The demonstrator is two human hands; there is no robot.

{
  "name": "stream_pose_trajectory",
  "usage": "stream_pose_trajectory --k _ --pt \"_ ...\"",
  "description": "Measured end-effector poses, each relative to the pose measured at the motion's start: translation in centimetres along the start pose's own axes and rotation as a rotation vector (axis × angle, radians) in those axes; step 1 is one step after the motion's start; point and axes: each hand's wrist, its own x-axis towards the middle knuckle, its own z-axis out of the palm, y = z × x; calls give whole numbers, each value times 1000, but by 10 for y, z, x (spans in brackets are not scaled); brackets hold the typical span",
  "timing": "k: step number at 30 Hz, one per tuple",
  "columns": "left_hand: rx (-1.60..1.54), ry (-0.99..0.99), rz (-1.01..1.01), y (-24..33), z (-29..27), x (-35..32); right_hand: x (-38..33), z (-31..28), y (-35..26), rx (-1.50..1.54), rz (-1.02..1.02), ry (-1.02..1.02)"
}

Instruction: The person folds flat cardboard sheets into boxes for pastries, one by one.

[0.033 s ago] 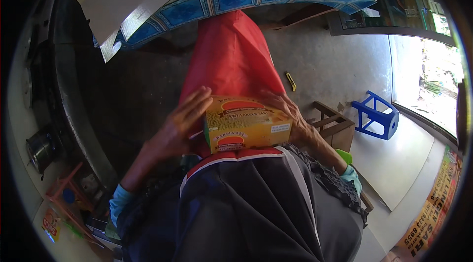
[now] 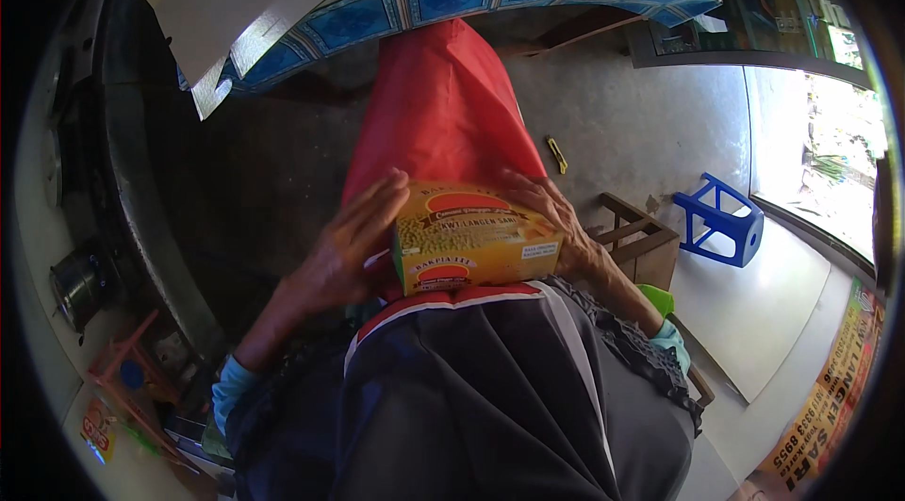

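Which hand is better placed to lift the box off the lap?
Probably left. The left hand lies flat along the box's near end, fingers over its top edge. The right hand sits mostly behind the far end, partly hidden.

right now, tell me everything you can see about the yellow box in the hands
The yellow box looks like printed cardboard, rectangular and closed, with orange-red oval patches and a picture of pale round pieces on its top. It lies flat above the person's lap, against the red cloth. The left hand presses its left end, the right hand its right end.
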Motion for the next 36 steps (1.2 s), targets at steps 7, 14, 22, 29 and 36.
stream_pose_trajectory --k 7,14,22,29,36 --pt "-231 89 23 -4 -19 18 3 9 -27 311 97 230" --pt "-430 116 -218 -8 -6 17 -2 40 -20 496 135 384" --pt "-700 182 -249 1 2 28 41 26 -37 157 112 479" --pt "-772 98 -274 -4 -3 29 39 19 -44 177 84 440" --pt "-721 77 -228 -14 3 32 35 29 -32 371 202 544"
